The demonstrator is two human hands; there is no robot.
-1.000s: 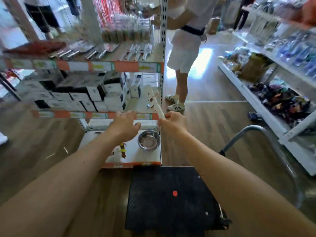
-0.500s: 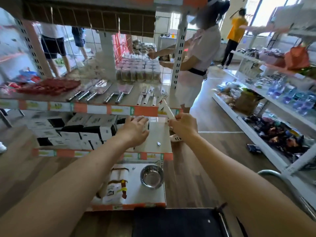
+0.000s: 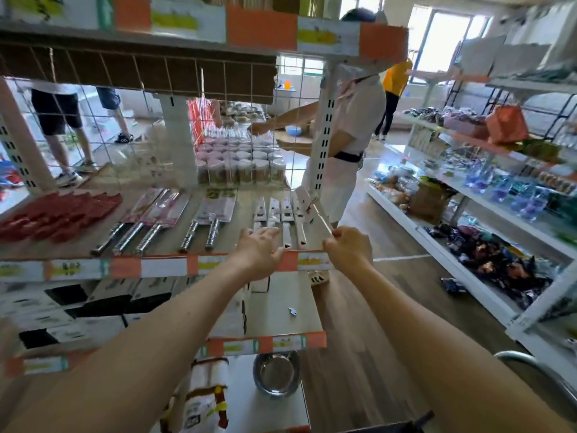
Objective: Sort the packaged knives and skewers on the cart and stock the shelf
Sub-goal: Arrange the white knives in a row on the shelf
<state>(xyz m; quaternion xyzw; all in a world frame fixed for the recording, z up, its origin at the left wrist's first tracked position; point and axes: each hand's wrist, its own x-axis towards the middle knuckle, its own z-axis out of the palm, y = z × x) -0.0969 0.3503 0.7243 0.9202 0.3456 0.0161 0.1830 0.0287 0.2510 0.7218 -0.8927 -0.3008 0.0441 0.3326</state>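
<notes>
While the right hand [image 3: 348, 245] pinched a white packaged knife [image 3: 312, 207] by its near end, tilted above the shelf [image 3: 156, 267] at frame centre, the left hand [image 3: 257, 250] reached open-fingered over the matching packs [image 3: 274, 212], prob. to steady the row & keep a slot free

Hands at the knife shelf, centre frame
The right hand [image 3: 348, 246] pinches a tilted white packaged knife [image 3: 307, 204]; the left hand [image 3: 259, 250], fingers relaxed, hovers over the shelf [image 3: 162, 266] edge.
</notes>
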